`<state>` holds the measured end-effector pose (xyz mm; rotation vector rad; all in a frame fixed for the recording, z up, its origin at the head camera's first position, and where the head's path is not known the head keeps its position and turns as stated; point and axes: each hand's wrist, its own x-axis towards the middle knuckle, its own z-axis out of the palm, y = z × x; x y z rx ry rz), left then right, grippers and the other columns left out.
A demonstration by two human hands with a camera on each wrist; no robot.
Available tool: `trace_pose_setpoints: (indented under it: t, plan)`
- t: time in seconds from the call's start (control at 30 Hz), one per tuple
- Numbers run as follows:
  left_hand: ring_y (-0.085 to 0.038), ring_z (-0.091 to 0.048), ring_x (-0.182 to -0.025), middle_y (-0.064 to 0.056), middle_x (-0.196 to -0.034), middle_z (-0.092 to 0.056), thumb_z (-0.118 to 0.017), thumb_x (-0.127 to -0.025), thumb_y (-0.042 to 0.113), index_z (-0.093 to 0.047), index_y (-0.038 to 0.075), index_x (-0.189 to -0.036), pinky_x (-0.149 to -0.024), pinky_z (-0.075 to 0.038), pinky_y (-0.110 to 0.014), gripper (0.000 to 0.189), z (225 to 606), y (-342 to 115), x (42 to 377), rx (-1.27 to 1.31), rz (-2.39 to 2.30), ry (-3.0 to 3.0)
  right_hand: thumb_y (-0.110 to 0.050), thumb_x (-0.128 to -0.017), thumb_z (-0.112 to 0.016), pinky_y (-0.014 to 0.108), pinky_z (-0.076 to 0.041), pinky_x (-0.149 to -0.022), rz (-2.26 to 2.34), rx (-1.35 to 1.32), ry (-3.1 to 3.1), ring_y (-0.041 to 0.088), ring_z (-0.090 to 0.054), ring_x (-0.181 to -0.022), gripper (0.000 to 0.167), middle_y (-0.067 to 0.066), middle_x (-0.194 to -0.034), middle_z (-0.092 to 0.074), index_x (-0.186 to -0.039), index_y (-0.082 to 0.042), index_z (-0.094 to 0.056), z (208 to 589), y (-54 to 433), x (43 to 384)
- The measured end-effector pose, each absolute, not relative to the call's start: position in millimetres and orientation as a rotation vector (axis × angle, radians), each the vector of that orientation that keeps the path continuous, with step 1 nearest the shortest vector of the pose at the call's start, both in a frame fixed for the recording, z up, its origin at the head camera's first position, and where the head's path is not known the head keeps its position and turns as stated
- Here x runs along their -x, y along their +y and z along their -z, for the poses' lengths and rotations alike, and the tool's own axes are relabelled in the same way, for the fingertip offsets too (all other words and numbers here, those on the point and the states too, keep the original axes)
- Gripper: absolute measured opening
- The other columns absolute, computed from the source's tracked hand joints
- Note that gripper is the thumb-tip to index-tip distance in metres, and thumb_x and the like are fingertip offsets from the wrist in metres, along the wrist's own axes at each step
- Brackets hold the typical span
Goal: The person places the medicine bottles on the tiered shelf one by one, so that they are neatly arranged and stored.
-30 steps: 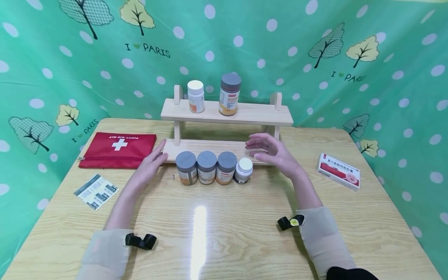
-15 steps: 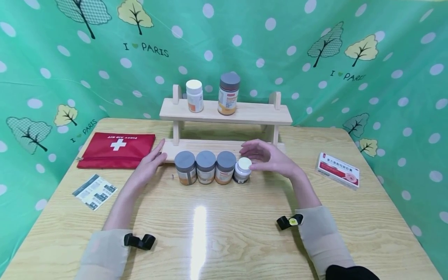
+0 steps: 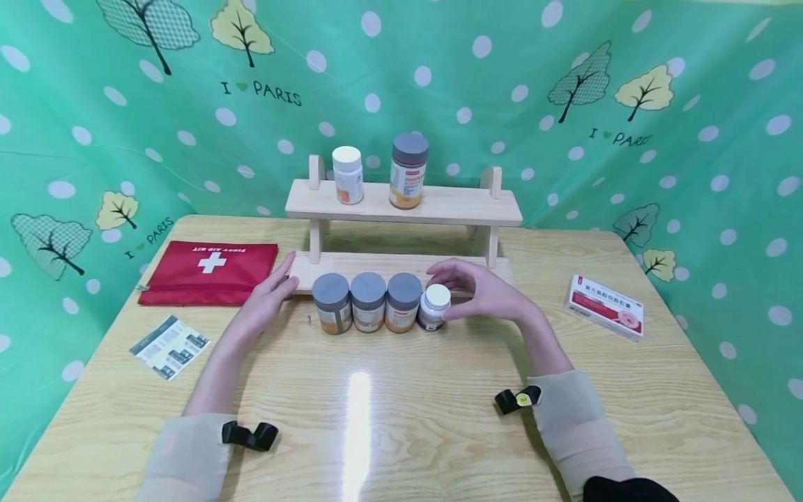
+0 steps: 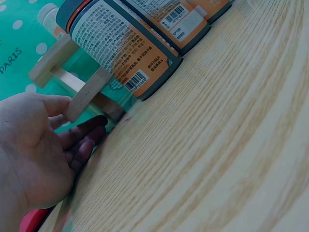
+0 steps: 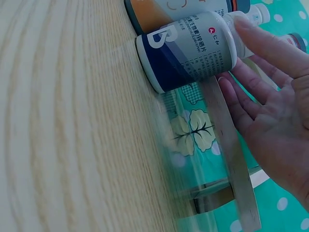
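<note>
A small, round, white-capped bottle (image 3: 431, 312) stands mid-frame inside the half-spread, empty right hand (image 3: 482, 293); the relaxed, empty left hand (image 3: 266, 298) touches a pale wooden shelf (image 3: 456, 201).

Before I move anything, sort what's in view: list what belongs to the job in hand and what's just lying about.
Likely part of the job:
small white-capped bottle, right hand at it
wooden shelf, left hand at its end
three grey-capped jars, lined up beside the small bottle
two bottles on the upper board

Seemingly just lying about:
red first-aid pouch
printed card
red-and-white box
</note>
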<state>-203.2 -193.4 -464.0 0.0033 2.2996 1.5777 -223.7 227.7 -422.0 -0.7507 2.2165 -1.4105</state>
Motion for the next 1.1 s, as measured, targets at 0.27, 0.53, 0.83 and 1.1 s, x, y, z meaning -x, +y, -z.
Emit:
trace_pose_setpoints:
  t: [0.27,0.53,0.83,1.1]
  plan:
    - [-0.038,0.003,-0.163,-0.001,-0.176,0.005,-0.040,-0.109,0.049,-0.001,0.043,-0.163,-0.126,-0.014,-0.070,0.067,465.2,-193.8,203.7,-0.009,-1.558,2.333,-0.008,-0.077,-0.090,0.040,-0.052,-0.112,1.395,0.741,2.259,0.026,-0.063,-0.125,0.075,0.010,-0.134,-0.066,-0.143,-0.013,-0.056,425.8,225.7,224.3]
    - [-0.039,0.001,-0.163,0.000,-0.176,0.004,-0.040,-0.108,0.051,-0.002,0.044,-0.163,-0.126,-0.015,-0.069,0.068,466.4,-192.8,204.5,-0.013,-1.547,2.339,-0.007,-0.077,-0.090,0.039,-0.053,-0.110,1.392,0.751,2.290,0.025,-0.064,-0.123,0.074,0.010,-0.132,-0.068,-0.142,-0.012,-0.056,426.1,225.6,222.9]
    - [-0.042,-0.002,-0.162,-0.005,-0.176,0.001,-0.040,-0.109,0.048,-0.003,0.041,-0.164,-0.127,-0.014,-0.069,0.067,469.2,-189.7,202.8,-0.020,-1.544,2.368,-0.005,-0.077,-0.089,0.042,-0.052,-0.111,1.396,0.736,2.277,0.026,-0.065,-0.122,0.073,0.012,-0.131,-0.068,-0.142,-0.011,-0.056,426.9,226.0,220.7]
    - [-0.040,-0.001,-0.162,-0.002,-0.176,0.002,-0.040,-0.109,0.048,-0.003,0.040,-0.164,-0.127,-0.014,-0.068,0.067,465.2,-190.4,201.8,-0.020,-1.565,2.360,-0.006,-0.077,-0.089,0.040,-0.053,-0.110,1.394,0.738,2.292,0.026,-0.065,-0.123,0.073,0.011,-0.131,-0.069,-0.142,-0.012,-0.056,424.9,224.3,221.7]
